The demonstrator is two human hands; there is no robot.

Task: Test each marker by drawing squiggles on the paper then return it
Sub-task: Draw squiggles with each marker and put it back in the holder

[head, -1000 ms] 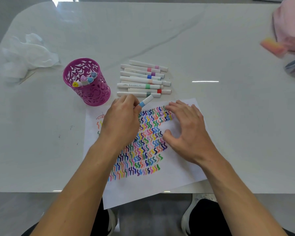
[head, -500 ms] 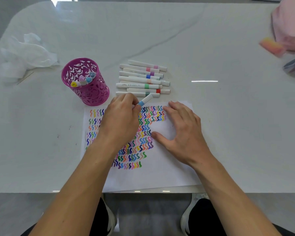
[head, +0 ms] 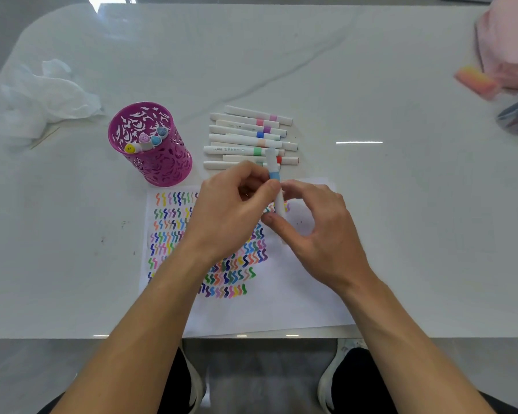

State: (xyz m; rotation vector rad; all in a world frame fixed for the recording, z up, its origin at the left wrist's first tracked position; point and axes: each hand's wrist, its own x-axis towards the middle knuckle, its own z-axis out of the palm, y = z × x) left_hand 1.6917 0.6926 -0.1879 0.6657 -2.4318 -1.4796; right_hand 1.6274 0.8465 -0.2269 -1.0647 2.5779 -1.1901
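Two-handed grip on a white plastic marker with a light-blue band, held nearly upright in the frame. The left hand pinches it at the blue band. The thumb and curled fingers of the right hand close round the lower barrel, so both hands are clamped on the same marker. Whether the cap is seated, coming off or going on cannot be told, since the fingers hide the joint. The marker is therefore in the grip itself, lifted off the surface. Directly beneath lies the white sheet of paper, whose rows of multicoloured squiggles run under the left hand and toward the person. Just beyond the grip, a row of white markers with coloured bands lies side by side, and the held marker's upper end overlaps it in view. Beyond and left of the grip stands a purple perforated metal cup holding a few more markers. All rest on a pale marble-patterned table. Risks, as judged: a sharp pull on a tight cap could jerk the hands apart, sending the cap off the table or knocking the row out of line, and an exposed tip could mark the fingers. The left forearm over the squiggles could smear fresh ink.
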